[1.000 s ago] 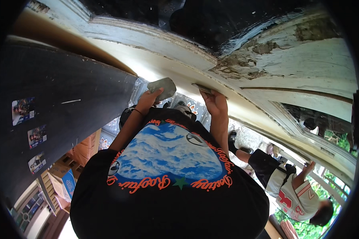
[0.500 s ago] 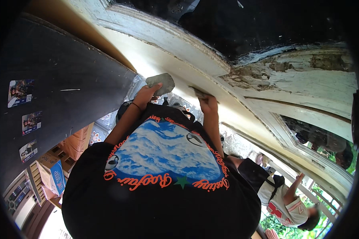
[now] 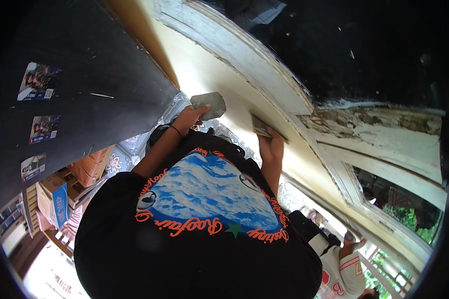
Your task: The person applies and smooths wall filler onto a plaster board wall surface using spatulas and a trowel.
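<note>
My left hand is closed round the edge of a grey, flat slab with clipped corners, holding it up near the wall; what it is made of I cannot tell. My right hand grips a thin, flat rectangular blade like a putty knife or scraper. That blade lies against the pale cream wall below the window frame, or very close to it. Its handle is hidden by my fingers.
At left stands a large dark panel with picture stickers. The window frame has peeling, damaged wood. Cardboard boxes sit at lower left. Another person is at lower right, close to the wall. Patterned tiles cover the floor.
My right hand has shifted a little to the right and down along the wall, and more of the blade shows. The slab stays in my left hand. The whole view has turned slightly.
</note>
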Demonstrator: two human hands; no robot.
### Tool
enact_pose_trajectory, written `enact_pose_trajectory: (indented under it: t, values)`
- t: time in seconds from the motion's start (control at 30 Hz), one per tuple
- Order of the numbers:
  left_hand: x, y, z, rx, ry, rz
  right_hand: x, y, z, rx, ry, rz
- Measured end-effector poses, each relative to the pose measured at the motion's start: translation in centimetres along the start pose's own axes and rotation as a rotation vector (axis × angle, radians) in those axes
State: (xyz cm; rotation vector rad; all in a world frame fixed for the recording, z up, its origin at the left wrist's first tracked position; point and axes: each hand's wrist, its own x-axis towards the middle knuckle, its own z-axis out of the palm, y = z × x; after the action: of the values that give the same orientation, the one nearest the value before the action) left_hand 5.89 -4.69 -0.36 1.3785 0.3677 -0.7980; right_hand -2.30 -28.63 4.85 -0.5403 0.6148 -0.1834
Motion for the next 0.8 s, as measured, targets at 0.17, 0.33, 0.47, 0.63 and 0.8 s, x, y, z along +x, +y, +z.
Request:
enact_pose_trajectory:
  t: [0.17, 0.33, 0.47, 0.63, 0.8]
  values:
    - [-0.2, -0.1, -1.0, -0.016, 0.019, 0.009, 4.4, 2.5, -4.2, -0.013, 0.119, 0.063]
    - [-0.7, 0.1, -2.4, -0.039, 0.050, 0.088, 1.6, 1.3, 1.4, -0.082, -0.040, 0.057]
    - [-1.0, 0.1, -3.2, -0.122, 0.075, 0.059, 4.5, 3.1, -0.8, -0.037, 0.015, 0.106]
    - [-0.1, -1.1, -5.1, 0.008, 0.096, 0.130, 3.9, 4.2, 2.0, -0.065, -0.021, 0.096]
    - [-0.1, -1.0, -6.3, -0.132, 0.113, 0.256, 5.9, 5.7, 2.1, -0.121, 0.007, 0.127]
